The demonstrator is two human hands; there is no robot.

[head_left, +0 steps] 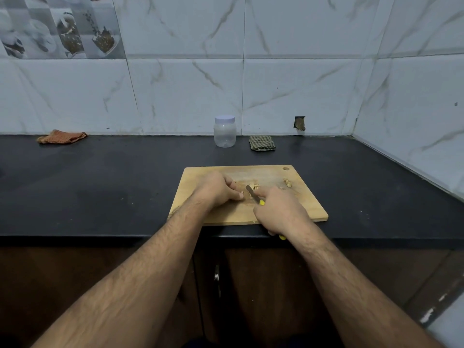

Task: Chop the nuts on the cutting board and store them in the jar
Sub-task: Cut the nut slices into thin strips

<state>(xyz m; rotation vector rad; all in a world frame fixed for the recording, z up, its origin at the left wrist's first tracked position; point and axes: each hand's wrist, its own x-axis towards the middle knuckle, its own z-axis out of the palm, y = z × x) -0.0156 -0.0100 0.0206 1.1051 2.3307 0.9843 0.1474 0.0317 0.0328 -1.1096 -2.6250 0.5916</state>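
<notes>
A wooden cutting board (296,204) lies on the black counter in front of me. My left hand (217,188) rests on the board and pinches a small nut (241,192) with curled fingertips. My right hand (280,209) grips a yellow-handled knife (251,192), forefinger along the blade's back, the blade just right of the pinched nut. Chopped pieces (255,186) lie beyond the blade. A few whole nuts (288,182) sit near the board's right side. A clear plastic jar (225,131) with its white lid on stands by the wall behind the board.
A dark checked cloth (262,143) lies to the right of the jar. An orange cloth (61,136) lies far left by the wall. The tiled wall closes in at the right corner. Counter edge (100,238) runs just below the board, cabinet doors under it.
</notes>
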